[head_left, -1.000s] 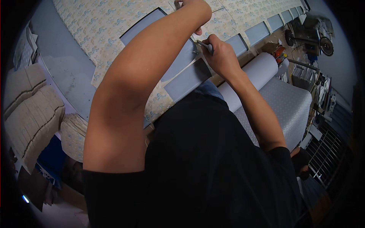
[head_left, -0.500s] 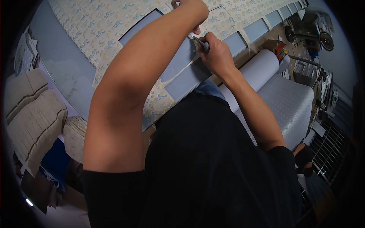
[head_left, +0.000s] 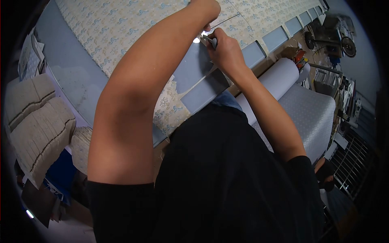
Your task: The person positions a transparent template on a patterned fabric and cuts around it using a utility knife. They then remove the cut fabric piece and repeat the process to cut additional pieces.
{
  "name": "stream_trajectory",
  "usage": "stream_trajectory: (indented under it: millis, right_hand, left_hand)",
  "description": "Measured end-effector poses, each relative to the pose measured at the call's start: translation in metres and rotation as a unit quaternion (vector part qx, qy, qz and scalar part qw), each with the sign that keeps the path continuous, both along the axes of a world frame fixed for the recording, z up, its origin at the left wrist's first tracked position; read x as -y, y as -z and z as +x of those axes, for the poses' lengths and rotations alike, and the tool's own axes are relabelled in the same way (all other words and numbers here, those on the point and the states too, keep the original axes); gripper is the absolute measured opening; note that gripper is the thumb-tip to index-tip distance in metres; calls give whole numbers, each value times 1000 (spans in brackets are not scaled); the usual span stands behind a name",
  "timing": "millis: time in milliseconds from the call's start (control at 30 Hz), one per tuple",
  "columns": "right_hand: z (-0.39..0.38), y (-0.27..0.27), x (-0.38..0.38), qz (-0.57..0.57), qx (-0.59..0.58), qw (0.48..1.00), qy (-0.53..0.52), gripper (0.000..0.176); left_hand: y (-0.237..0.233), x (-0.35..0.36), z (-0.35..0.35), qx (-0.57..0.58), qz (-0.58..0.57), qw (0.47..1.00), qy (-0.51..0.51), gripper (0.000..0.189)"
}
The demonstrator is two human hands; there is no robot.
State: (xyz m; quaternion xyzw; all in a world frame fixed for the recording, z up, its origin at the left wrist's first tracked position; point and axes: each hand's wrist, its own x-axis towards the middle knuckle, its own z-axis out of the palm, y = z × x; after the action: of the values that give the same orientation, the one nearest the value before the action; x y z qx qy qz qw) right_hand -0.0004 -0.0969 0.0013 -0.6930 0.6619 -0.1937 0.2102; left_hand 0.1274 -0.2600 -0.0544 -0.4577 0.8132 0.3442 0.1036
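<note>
At the top of the view, my left hand (head_left: 206, 12) lies over the patterned fabric (head_left: 133, 30), partly cut off by the frame edge. Its fingers are mostly hidden by the wrist. Just below and right of it, my right hand (head_left: 227, 48) is closed around a small dark-and-grey tool (head_left: 212, 41), too small to name surely. The tool's tip points to the upper left, close beside my left hand. Under the hands, the cream fabric with blue and tan flowers has cut-out openings that show the grey-blue table surface (head_left: 194, 67).
Stacked fabric pieces (head_left: 42, 129) lie at the left beyond the table edge. To the right are a pale roll (head_left: 275, 75) and a patterned silver-grey roll (head_left: 308, 109). A wheeled machine (head_left: 346, 42) stands at upper right. Part of another person (head_left: 324, 172) shows at lower right.
Both hands have shifted slightly; my right hand with the tool has moved up and left. A bright glint now shows beside the tool tip. The dark-edged opening beside my left forearm is now hidden.
</note>
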Motion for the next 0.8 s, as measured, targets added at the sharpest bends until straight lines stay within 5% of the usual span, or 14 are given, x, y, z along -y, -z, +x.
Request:
stream_trajectory:
  millis: [800]
  right_hand:
    - [39,34,97,-119,47,992,-15,24]
  left_hand:
    - [23,49,24,-59,62,993,-79,32]
